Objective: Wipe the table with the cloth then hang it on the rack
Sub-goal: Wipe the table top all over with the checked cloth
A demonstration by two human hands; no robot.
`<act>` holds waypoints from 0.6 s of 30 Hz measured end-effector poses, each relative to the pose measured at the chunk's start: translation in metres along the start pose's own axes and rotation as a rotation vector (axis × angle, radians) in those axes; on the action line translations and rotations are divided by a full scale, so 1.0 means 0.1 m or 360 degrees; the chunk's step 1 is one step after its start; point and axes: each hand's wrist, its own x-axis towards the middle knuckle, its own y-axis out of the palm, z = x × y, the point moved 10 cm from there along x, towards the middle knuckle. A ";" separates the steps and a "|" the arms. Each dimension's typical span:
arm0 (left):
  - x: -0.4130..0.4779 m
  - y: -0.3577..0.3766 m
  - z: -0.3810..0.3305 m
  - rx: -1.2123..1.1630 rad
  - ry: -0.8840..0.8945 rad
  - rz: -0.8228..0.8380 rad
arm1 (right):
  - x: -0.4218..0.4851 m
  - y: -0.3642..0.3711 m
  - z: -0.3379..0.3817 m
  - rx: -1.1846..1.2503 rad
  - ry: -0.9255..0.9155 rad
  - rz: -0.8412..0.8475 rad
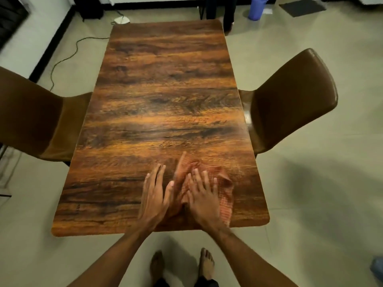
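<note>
Two bare feet [180, 266] stand on the pale floor [310, 204] just short of the table's [161, 96] near edge, and both forearms reach over that edge. The left hand [154, 198] lies flat on the table with its fingers straight and close together, holding nothing; its thumb side touches the left margin of the cloth [224, 200]. The right hand [204, 200] is spread flat on top of the cloth, fingers fanned, pressing it to the wood. The cloth, orange-red and blurred, sits crumpled near the table's near right corner; one end trails close to the near edge, and a thin flap points toward the table's middle.

Beyond the hands the tabletop is bare wood grain all the way to its far edge. A brown chair [35, 121] is tucked against the table's left edge, and another brown chair [290, 96] against its right edge, both about halfway along. Past the far edge, a cable [68, 56] runs over the floor at the left, and a blue container [257, 8] stands at the right.
</note>
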 end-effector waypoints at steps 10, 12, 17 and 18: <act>0.05 -0.41 0.64 -0.0052 -0.0183 -0.0229 | 0.74 -0.33 -0.34 0.0055 0.0303 -0.0069; 0.06 -0.45 0.80 -0.0069 -0.0241 -0.0223 | 0.77 -0.06 0.50 0.0036 -0.0098 0.0025; 0.19 -0.58 1.11 -0.0166 -0.0295 -0.0257 | 0.65 0.25 1.43 -0.0064 -0.0886 0.0237; 0.22 -0.59 1.14 -0.0176 -0.0302 -0.0259 | 0.80 0.15 1.18 -0.0096 -0.0796 0.0187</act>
